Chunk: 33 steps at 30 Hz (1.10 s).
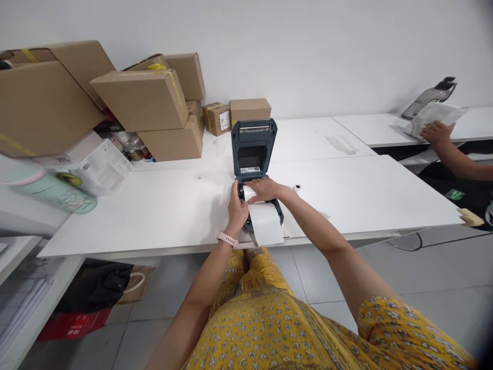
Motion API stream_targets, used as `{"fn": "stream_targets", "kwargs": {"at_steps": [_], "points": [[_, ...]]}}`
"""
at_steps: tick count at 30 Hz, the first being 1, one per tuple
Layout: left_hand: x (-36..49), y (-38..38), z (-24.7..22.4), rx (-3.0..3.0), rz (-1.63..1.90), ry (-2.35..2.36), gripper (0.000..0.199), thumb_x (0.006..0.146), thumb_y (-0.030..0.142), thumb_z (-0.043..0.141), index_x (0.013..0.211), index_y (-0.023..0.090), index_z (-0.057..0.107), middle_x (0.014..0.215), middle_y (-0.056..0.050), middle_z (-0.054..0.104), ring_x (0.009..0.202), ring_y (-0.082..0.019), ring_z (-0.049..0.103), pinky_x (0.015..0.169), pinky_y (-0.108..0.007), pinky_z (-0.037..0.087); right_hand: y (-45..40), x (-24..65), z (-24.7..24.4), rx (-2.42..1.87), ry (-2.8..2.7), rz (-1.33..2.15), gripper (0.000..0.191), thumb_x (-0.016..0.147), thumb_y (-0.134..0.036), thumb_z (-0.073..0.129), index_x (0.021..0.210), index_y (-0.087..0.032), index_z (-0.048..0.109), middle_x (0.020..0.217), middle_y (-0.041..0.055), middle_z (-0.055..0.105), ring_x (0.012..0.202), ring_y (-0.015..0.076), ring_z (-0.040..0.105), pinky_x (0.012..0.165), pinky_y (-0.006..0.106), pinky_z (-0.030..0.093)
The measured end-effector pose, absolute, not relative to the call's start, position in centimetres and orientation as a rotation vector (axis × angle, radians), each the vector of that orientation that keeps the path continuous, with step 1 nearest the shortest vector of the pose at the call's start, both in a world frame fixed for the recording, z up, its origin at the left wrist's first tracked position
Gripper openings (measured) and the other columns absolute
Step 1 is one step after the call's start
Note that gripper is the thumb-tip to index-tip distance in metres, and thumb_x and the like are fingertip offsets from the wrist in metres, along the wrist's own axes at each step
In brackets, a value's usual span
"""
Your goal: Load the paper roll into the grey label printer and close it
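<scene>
Flowered yellow cloth (262,324) draping, left hand (238,208) touching hard plastic printer (252,154), right hand (266,189) spanning smooth paper roll (249,193), both grips looking unclear

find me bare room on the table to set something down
Bare: the white table between mint bottle and open printer, and right of the small roll. Crowded: the back left, with cardboard boxes, and the printer, with left hand and right hand at it.

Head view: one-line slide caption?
Open printer on a white table: left hand at its side, right hand over its white roll, blank strip trailing out front.
</scene>
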<state>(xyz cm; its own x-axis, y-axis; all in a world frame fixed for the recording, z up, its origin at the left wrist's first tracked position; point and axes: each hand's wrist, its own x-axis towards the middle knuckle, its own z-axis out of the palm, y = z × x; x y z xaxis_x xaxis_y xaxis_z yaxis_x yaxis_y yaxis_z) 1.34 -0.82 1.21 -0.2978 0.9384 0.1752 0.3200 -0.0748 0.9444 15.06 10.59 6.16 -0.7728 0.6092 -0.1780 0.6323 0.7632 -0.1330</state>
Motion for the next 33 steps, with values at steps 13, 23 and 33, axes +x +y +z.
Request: {"fn": "stream_targets", "kwargs": {"at_steps": [13, 23, 33], "points": [[1.2, -0.7, 0.8, 1.418, 1.343, 1.651, 0.070, 0.083, 0.001, 0.051, 0.147, 0.027, 0.059, 0.172, -0.002, 0.042, 0.162, -0.025, 0.034, 0.136, -0.048, 0.023, -2.2, 20.1, 1.8, 1.141, 3.361, -0.290, 0.050, 0.110, -0.045, 0.046, 0.154, -0.025, 0.056, 0.162, 0.0127, 0.055, 0.153, 0.0315, 0.050, 0.126, 0.059, 0.044], [2.3, -3.1, 0.7, 1.433, 1.243, 1.700, 0.050, 0.090, 0.025, 0.069, 0.140, 0.026, 0.062, 0.178, -0.008, 0.028, 0.163, -0.033, 0.029, 0.133, -0.053, 0.029, -2.5, 21.7, 5.6, 1.210, 3.480, -0.974, 0.042, 0.109, -0.047, 0.047, 0.147, -0.037, 0.063, 0.149, 0.0033, 0.068, 0.142, 0.0266, 0.062, 0.122, 0.056, 0.050], [3.9, -8.4, -0.7, 1.111, 1.317, 1.598, 0.109, 0.088, 0.041, 0.079, 0.170, 0.028, 0.008, 0.180, -0.014, 0.016, 0.166, -0.030, 0.022, 0.135, -0.047, 0.025, 20.0, 17.3, 16.6, 1.551, 3.627, -1.304, 0.089, 0.096, -0.089, 0.024, 0.151, -0.025, 0.053, 0.154, 0.0087, 0.059, 0.152, 0.0317, 0.047, 0.129, 0.058, 0.032]]}}
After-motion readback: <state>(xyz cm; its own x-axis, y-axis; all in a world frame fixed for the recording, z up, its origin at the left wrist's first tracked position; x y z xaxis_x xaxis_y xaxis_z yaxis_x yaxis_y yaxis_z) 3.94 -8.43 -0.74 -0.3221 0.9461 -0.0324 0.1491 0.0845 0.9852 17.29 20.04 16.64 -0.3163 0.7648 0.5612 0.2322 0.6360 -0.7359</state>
